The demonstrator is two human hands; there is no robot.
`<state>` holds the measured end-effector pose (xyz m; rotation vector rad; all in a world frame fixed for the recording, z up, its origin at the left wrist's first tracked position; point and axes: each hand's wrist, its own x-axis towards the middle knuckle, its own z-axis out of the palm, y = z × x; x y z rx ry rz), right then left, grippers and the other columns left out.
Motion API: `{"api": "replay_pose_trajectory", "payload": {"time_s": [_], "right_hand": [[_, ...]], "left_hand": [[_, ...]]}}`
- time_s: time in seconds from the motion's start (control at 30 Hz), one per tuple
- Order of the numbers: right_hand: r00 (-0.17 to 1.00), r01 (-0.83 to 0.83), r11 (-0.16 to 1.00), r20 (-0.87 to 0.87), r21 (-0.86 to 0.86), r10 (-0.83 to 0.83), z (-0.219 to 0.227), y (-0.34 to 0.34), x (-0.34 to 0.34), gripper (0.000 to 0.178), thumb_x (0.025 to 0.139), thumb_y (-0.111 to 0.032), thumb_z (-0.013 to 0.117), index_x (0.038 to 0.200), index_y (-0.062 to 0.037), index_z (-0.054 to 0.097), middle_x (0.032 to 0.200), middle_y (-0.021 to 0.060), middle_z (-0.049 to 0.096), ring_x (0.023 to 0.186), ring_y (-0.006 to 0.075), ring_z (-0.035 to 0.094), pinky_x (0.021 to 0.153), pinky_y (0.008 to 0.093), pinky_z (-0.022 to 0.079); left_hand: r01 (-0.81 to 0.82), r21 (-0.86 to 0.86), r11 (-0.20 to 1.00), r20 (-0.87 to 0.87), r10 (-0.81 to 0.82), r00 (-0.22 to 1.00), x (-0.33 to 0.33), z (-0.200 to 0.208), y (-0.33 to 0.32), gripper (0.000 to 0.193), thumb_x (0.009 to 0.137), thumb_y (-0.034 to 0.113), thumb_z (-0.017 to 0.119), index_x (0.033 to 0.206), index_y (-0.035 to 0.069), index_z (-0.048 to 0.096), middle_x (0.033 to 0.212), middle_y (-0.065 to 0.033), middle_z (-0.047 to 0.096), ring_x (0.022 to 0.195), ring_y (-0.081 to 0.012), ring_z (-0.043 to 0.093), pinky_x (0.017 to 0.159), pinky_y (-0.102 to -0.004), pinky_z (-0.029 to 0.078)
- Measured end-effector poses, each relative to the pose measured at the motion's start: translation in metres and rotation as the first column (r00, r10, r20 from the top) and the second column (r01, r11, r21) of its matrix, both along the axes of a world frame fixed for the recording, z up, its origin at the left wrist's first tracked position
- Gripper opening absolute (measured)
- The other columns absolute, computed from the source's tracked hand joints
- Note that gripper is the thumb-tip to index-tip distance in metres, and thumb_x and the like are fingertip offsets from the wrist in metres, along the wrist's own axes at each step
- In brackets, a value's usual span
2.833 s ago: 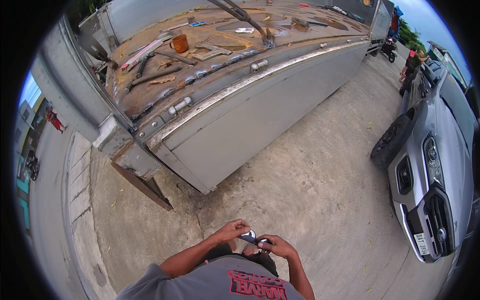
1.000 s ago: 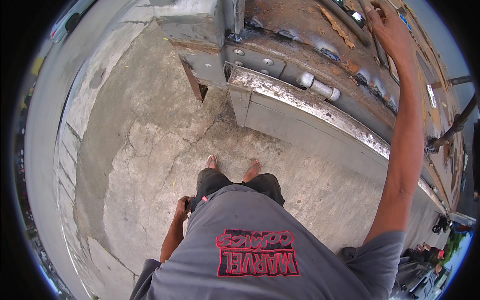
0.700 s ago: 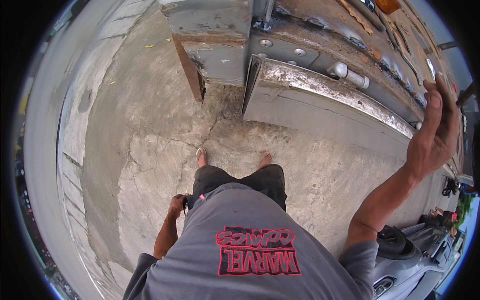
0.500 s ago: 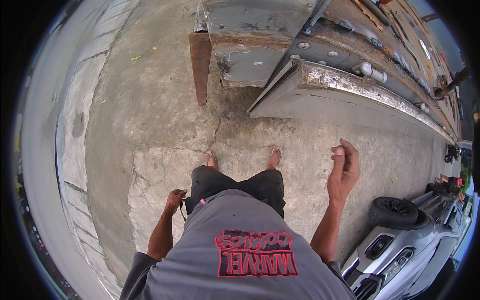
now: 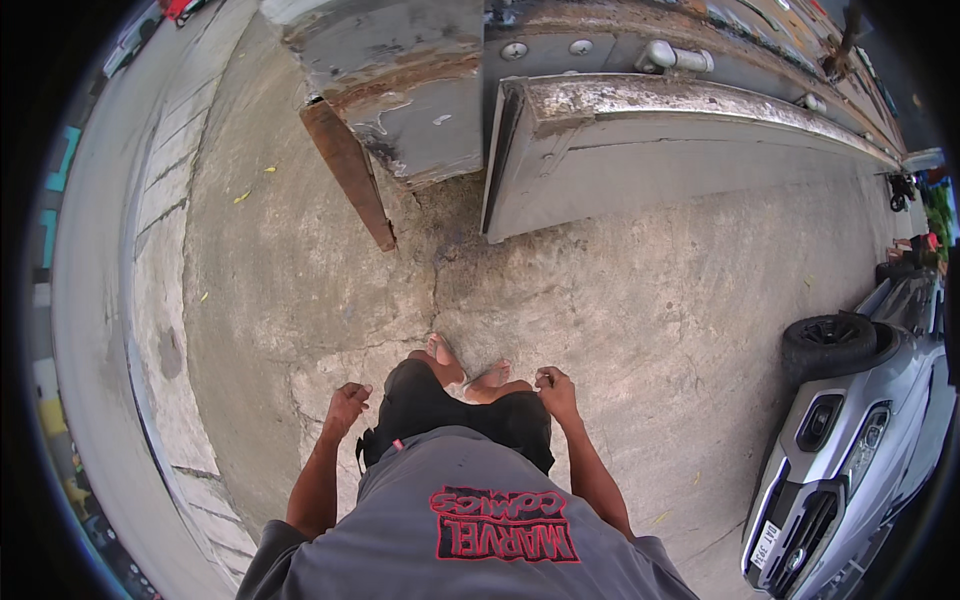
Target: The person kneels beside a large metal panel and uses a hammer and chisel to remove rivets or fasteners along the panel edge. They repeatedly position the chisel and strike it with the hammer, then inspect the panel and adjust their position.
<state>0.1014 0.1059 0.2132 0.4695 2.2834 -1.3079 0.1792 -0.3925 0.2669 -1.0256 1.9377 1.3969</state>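
Note:
I stand barefoot on cracked concrete (image 5: 300, 290), looking down at my grey shirt and black shorts. My left hand (image 5: 347, 405) hangs beside my left hip with its fingers curled in, and nothing shows in it. My right hand (image 5: 556, 390) is low by my right hip, fingers closed. Whether something small sits inside it is hidden. Ahead of my feet hangs the grey, rust-stained drop side (image 5: 680, 150) of a truck bed, about a step away from both hands.
A rusty metal flap (image 5: 350, 185) slants down from the truck's corner block (image 5: 400, 90). A silver car (image 5: 850, 450) with a black tyre (image 5: 830, 345) is parked at my right. A paved kerb strip (image 5: 150, 260) runs along the left.
My right arm has come down from the truck bed to my hip, closing its fingers on the way. The left hand stayed by my hip. The view tilted down and away from the bed.

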Motion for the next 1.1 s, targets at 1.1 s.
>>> {"api": "replay_pose_trajectory", "payload": {"time_s": [1.1], "right_hand": [[0.84,0.291,0.633,-0.125,-0.717,-0.528,-0.499,-0.124,-0.367,0.06,0.108,-0.043,0.055,0.148,0.0011,0.049,0.124,0.0139,0.067,0.108,0.0234,0.064,0.094,0.0374,0.054]], "left_hand": [[0.768,-0.636,-0.079,0.077,-0.996,-0.039,-0.322,-0.36,0.135,0.073,0.096,0.051,0.066,0.152,0.007,0.049,0.15,-0.0183,0.055,0.141,-0.0377,0.049,0.118,-0.0471,0.038]]}}
